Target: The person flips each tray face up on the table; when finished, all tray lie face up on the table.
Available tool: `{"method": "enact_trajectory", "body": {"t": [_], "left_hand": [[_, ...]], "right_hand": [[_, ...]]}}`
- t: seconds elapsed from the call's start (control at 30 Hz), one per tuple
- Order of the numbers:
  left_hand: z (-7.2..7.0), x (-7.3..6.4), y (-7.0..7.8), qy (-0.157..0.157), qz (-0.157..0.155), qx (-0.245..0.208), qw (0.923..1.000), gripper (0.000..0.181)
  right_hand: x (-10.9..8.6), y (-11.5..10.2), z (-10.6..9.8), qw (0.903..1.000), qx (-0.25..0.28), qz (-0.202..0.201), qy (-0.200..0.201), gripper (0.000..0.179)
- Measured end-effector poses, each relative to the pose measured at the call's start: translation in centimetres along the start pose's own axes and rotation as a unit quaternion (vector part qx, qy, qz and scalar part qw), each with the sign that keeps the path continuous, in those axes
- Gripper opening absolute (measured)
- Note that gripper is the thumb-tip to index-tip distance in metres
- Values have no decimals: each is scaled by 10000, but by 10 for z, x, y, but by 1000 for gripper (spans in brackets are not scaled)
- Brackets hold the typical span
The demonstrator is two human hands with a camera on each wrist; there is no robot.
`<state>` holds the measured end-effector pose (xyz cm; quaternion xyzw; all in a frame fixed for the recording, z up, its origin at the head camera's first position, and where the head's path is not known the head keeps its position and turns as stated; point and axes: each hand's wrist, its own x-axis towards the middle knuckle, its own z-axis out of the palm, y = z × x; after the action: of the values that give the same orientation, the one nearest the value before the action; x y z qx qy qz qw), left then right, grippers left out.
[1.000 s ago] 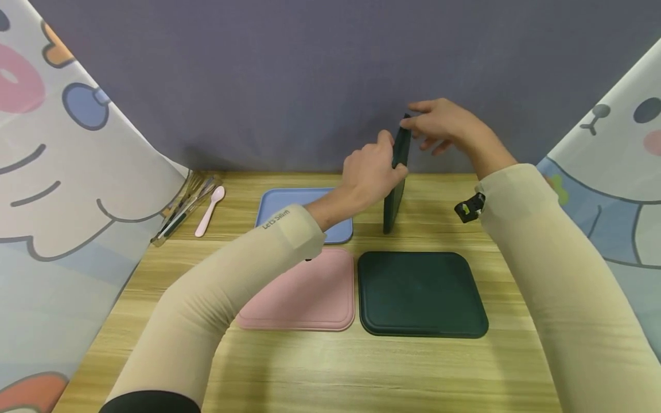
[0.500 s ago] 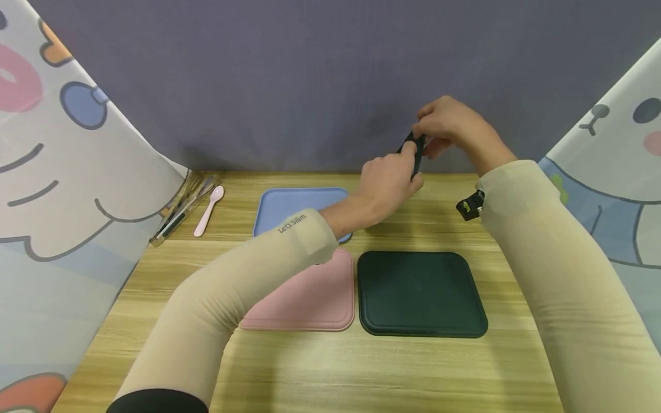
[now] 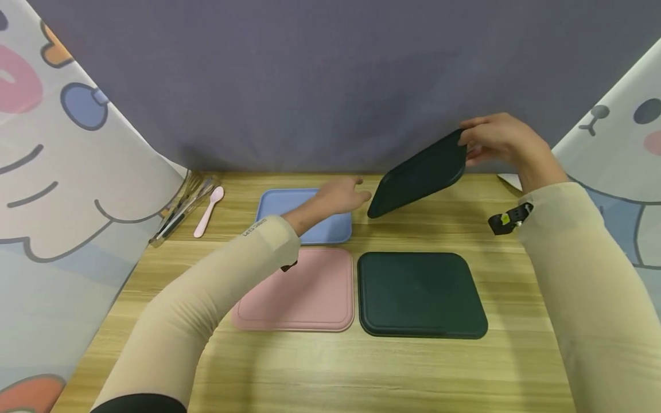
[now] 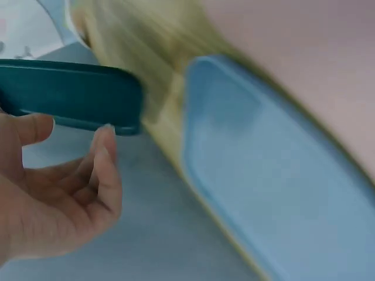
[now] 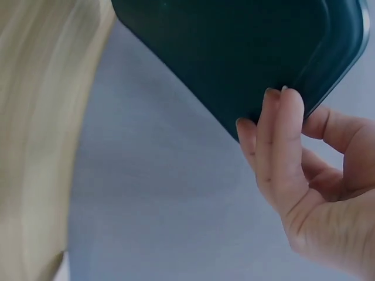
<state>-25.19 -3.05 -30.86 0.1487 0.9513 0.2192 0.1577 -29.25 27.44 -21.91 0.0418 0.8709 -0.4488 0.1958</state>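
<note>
A dark green tray (image 3: pixel 418 175) is held tilted above the back right of the table, its near left end lower. At its far right corner my right hand (image 3: pixel 498 137) pinches the rim; the right wrist view shows fingers on one face and the thumb on the other side. My left hand (image 3: pixel 341 195) holds nothing, over the right part of a blue tray (image 3: pixel 330 229). Its fingers (image 4: pixel 108 181) are loosely curled, a small gap from the raised tray. A second dark green tray (image 3: pixel 420 292) lies flat at the front right, beside a pink tray (image 3: pixel 315 298).
At the back left lie a pink spoon (image 3: pixel 209 212) and a clear bag of metal cutlery (image 3: pixel 181 209). A grey cloth wall (image 3: pixel 310 86) stands behind the wooden table (image 3: pixel 392 373). Printed cartoon panels flank both sides.
My left hand has let go of the dark green tray and moved left. My right hand has carried the tray rightward, and it has turned from upright to a slant.
</note>
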Motion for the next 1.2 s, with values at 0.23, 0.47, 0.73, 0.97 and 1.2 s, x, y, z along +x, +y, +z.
{"method": "enact_trajectory", "body": {"t": [0.23,0.47,0.73,0.97,1.2], "left_hand": [[15,4,-22,-950,-473,-1896,9761,62],[19,10,-27,-1105,-551,-3144,9412,61],[21,9,-33,-842,-525,-3604,9275,58],[25,8,-32,-663,-574,-3775,9218,56],[26,4,-31,-622,-649,-3791,9210,56]], "right_hand": [[1,26,-6,9982,527,22,-277,69],[2,42,-7,9906,1204,-59,-646,70],[1,65,-8,9844,1670,-183,-531,73],[5,82,0,9924,1216,-80,-185,74],[9,99,6,9957,596,-61,-706,71]]}}
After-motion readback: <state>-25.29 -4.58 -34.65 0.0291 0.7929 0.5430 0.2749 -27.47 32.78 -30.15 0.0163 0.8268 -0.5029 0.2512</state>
